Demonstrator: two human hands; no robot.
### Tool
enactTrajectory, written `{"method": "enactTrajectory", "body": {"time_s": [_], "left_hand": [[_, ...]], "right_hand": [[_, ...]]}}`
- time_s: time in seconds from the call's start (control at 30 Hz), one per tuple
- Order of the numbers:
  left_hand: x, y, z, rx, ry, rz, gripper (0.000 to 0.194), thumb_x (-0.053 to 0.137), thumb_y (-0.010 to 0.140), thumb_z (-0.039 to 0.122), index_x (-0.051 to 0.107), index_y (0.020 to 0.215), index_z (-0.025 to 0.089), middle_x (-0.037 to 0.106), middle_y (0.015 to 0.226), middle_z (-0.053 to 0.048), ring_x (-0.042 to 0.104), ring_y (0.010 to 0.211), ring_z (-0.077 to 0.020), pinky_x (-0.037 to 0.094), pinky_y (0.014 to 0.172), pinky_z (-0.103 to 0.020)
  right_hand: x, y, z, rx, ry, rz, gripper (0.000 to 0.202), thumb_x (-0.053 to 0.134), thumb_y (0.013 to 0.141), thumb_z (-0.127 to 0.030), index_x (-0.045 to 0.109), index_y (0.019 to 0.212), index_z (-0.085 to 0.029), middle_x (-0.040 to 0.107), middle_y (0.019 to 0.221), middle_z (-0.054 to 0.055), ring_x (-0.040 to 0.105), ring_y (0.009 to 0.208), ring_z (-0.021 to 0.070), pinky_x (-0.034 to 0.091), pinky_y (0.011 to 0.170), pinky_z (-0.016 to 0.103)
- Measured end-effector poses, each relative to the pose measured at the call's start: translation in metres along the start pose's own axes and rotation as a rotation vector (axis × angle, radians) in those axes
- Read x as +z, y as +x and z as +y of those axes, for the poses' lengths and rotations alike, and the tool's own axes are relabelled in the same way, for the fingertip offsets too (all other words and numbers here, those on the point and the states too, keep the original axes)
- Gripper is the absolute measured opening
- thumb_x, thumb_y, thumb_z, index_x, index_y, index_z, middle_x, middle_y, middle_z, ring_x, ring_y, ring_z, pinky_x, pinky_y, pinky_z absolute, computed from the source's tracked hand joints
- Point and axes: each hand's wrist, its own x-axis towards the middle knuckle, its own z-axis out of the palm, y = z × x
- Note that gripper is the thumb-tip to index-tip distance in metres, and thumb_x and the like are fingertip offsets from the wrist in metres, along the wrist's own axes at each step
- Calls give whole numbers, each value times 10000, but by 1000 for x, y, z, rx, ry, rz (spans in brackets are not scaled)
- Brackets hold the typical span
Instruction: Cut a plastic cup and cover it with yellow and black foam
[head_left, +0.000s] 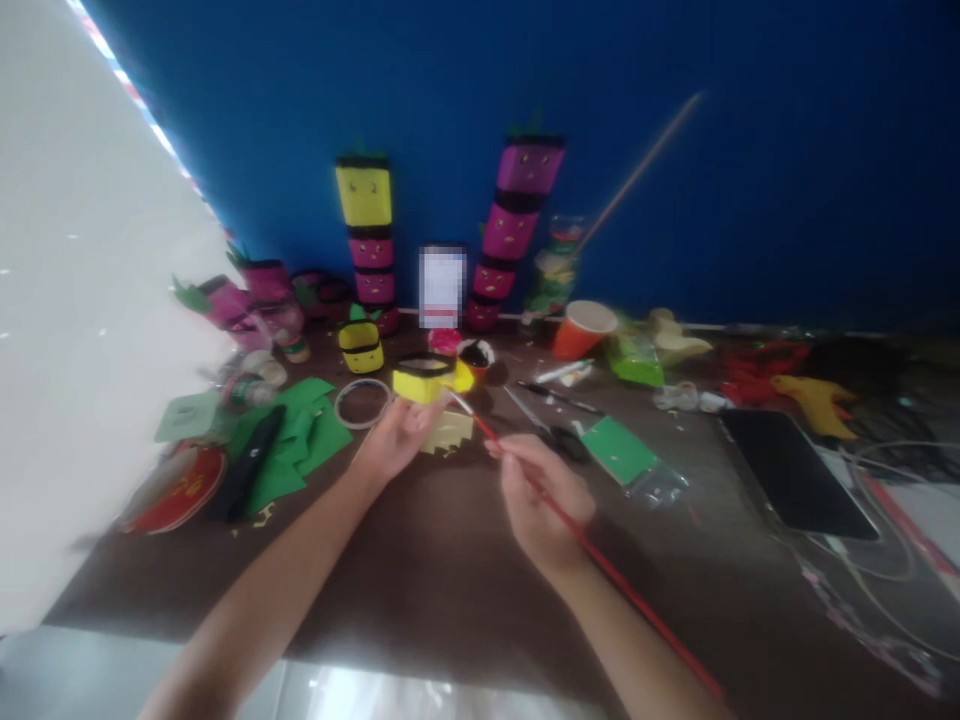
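Note:
Between the fingers of my left hand [397,437] is a small yellow cup with a black rim [420,385], held up over the table. My right hand [541,490] grips a long red paintbrush [600,560]; its tip points at the cup's right side, but blur hides whether they touch. Just behind the cup stand a container of yellow paint [463,377], one of dark paint [476,355] and one of pink paint [445,341]. Under the brush tip lies a piece of pale yellow paper [450,432]. A second yellow cup with a drawn face [361,347] stands farther left.
Stacked purple and yellow cups [373,250] and a leaning purple stack [510,235] stand against the blue wall. Green paper [300,450] and a tape roll [363,403] lie left. At right are an orange cup [581,332], a green sheet [619,450], a tablet [799,472] and a yellow glue gun [817,402].

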Motion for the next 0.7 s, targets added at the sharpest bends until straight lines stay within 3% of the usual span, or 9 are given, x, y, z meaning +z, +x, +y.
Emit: {"method": "enactTrajectory", "body": {"time_s": [0.2, 0.43, 0.7], "left_hand": [[0, 0, 0, -8, -5, 16, 411, 610, 817, 285, 557, 1201, 147, 641, 1172, -117, 531, 1197, -210, 360, 1074, -306], [0, -1, 0, 1, 12, -27, 302, 610, 816, 254, 617, 1088, 124, 674, 1091, -115, 566, 1153, -201, 395, 1043, -291], [1, 1, 0, -29, -36, 106, 199, 598, 822, 307, 649, 907, 135, 681, 996, -100, 588, 1115, -202, 415, 1023, -316]], "right_hand": [[0, 0, -1, 2, 9, -3, 171, 529, 807, -82, 617, 902, -194, 684, 843, 47, 674, 740, 147, 565, 653, 258], [-1, 1, -2, 14, -5, -15, 157, 524, 813, -90, 613, 897, -189, 687, 847, 48, 674, 741, 147, 564, 652, 254], [-1, 2, -4, 32, -22, -57, 135, 525, 803, -100, 620, 851, -184, 690, 805, 50, 675, 704, 146, 564, 619, 244]]}}
